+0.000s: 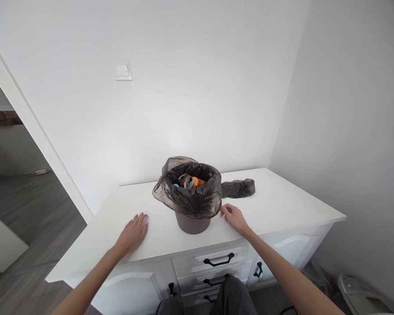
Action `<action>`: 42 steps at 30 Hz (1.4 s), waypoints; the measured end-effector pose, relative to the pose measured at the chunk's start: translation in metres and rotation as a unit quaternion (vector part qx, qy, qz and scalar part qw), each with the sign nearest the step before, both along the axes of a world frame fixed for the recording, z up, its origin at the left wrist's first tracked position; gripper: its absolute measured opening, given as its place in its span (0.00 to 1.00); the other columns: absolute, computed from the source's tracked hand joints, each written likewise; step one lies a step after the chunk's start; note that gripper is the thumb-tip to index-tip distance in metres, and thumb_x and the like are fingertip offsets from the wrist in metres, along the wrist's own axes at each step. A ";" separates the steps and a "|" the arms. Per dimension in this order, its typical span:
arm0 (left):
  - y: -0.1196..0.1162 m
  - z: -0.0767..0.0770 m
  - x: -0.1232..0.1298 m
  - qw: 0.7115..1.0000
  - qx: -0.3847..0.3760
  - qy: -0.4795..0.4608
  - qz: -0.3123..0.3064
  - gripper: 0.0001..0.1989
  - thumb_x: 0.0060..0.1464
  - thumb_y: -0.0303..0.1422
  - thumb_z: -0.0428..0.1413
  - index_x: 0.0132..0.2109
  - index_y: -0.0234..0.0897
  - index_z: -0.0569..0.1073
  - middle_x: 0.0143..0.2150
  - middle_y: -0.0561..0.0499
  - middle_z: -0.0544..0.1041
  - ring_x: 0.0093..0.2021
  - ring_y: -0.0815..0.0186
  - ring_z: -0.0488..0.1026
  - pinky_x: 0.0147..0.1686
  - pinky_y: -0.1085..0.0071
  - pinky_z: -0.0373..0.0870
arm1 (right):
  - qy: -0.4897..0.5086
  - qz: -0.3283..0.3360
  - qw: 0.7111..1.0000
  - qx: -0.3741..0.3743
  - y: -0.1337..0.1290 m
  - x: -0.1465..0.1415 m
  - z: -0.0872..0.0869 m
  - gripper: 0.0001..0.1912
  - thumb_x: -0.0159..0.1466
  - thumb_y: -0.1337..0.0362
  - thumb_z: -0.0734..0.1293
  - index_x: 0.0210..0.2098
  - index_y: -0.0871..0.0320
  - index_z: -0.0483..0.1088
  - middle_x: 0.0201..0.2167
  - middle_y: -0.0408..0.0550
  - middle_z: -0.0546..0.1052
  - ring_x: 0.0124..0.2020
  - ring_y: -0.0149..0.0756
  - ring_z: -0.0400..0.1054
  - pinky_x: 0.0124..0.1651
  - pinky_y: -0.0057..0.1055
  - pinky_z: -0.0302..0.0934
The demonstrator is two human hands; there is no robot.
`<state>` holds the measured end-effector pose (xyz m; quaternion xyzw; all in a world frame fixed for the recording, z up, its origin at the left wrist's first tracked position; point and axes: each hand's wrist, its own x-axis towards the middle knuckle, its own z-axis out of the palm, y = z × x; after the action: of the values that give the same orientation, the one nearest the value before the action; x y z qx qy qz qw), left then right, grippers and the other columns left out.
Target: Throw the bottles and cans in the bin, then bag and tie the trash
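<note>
A small brown trash bin stands on the white cabinet top, lined with a dark see-through garbage bag folded over its rim. Inside lie drink cans, some orange, and a bit of something turquoise. Left of the bin, my left hand rests palm down on the surface, fingers stretched out, holding nothing. My right hand is at the bin's right side, with curled fingertips pinched at the lower edge of the bag. Behind it lies a crumpled dark bag or bag roll.
The white cabinet has drawers and doors with black handles. A wall with a light switch rises behind it. A doorway is on the left. A grey-white device sits on the floor at lower right.
</note>
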<state>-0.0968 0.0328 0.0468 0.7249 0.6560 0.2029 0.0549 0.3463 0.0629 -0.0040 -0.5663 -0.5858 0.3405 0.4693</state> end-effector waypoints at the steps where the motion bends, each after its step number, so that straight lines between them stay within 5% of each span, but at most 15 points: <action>1: 0.003 0.013 0.001 1.000 -0.011 -0.011 -0.005 0.29 0.57 0.51 0.49 0.56 0.37 0.72 0.60 0.36 0.78 0.63 0.44 0.73 0.62 0.46 0.66 | 0.033 0.025 0.999 -0.008 -0.001 -0.001 0.007 0.24 0.67 0.41 0.60 0.32 0.54 0.72 0.31 0.48 0.81 0.29 0.39 0.73 0.33 0.33 0.65; 6: 0.029 0.101 0.032 0.997 0.019 -0.075 -0.005 0.34 0.64 0.58 0.39 0.59 0.37 0.69 0.61 0.37 0.76 0.60 0.52 0.76 0.55 0.58 0.73 | 0.314 0.129 0.938 -0.074 0.003 -0.004 0.063 0.28 0.67 0.36 0.62 0.42 0.55 0.73 0.38 0.54 0.81 0.33 0.40 0.76 0.34 0.34 0.71; 9: 0.035 0.150 0.075 0.986 0.023 -0.163 -0.024 0.35 0.66 0.58 0.36 0.63 0.37 0.65 0.64 0.38 0.74 0.59 0.55 0.76 0.52 0.62 0.74 | 0.345 0.163 0.922 -0.071 0.004 -0.001 0.104 0.25 0.68 0.40 0.64 0.43 0.56 0.74 0.39 0.54 0.82 0.36 0.40 0.77 0.37 0.34 0.73; 12: 0.030 0.180 0.117 0.979 0.002 -0.202 -0.013 0.39 0.62 0.62 0.42 0.64 0.35 0.64 0.63 0.37 0.75 0.57 0.53 0.77 0.50 0.62 0.74 | 0.341 0.176 0.921 -0.063 -0.002 0.001 0.138 0.17 0.66 0.48 0.72 0.41 0.56 0.74 0.39 0.51 0.82 0.37 0.37 0.77 0.37 0.30 0.73; 16: 0.025 0.199 0.138 0.992 0.010 -0.127 -0.012 0.37 0.55 0.62 0.53 0.58 0.35 0.68 0.54 0.37 0.80 0.49 0.51 0.79 0.43 0.62 0.74 | 0.339 0.143 0.927 -0.070 -0.012 0.003 0.168 0.13 0.60 0.56 0.77 0.35 0.55 0.72 0.34 0.45 0.81 0.31 0.32 0.74 0.30 0.26 0.70; 23: 0.050 0.231 0.131 0.998 0.051 -0.032 -0.021 0.18 0.57 0.51 0.52 0.33 0.41 0.72 0.33 0.45 0.81 0.36 0.52 0.78 0.34 0.64 0.68 | 0.301 0.074 0.949 -0.060 -0.005 0.012 0.214 0.14 0.55 0.60 0.76 0.30 0.54 0.66 0.22 0.39 0.73 0.23 0.30 0.66 0.24 0.27 0.60; 31: 0.045 0.270 0.130 0.986 0.142 -0.090 0.020 0.27 0.68 0.49 0.36 0.26 0.43 0.65 0.24 0.47 0.77 0.30 0.54 0.77 0.39 0.64 0.69 | 0.244 0.039 0.968 0.036 -0.022 0.036 0.270 0.22 0.46 0.65 0.76 0.24 0.54 0.56 0.19 0.33 0.61 0.21 0.25 0.53 0.24 0.25 0.45; 36: 0.029 0.281 0.106 0.967 0.164 -0.187 0.055 0.24 0.67 0.51 0.43 0.28 0.42 0.65 0.19 0.52 0.70 0.25 0.58 0.71 0.31 0.66 0.66 | 0.269 0.024 0.962 -0.033 -0.033 0.058 0.276 0.20 0.45 0.68 0.78 0.28 0.54 0.63 0.21 0.36 0.67 0.23 0.27 0.57 0.24 0.25 0.48; 42: -0.002 0.277 0.085 0.942 0.082 -0.327 -0.003 0.20 0.63 0.53 0.51 0.38 0.41 0.72 0.20 0.57 0.65 0.21 0.65 0.65 0.26 0.69 0.66 | 0.312 0.022 0.947 -0.071 -0.052 0.079 0.265 0.20 0.48 0.68 0.81 0.35 0.53 0.71 0.28 0.39 0.72 0.28 0.29 0.63 0.24 0.23 0.53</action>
<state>-0.0120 0.0306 0.3239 0.6223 0.5814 0.4814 0.2072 0.4250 0.0105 0.2605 -0.4510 -0.3968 0.5511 0.5791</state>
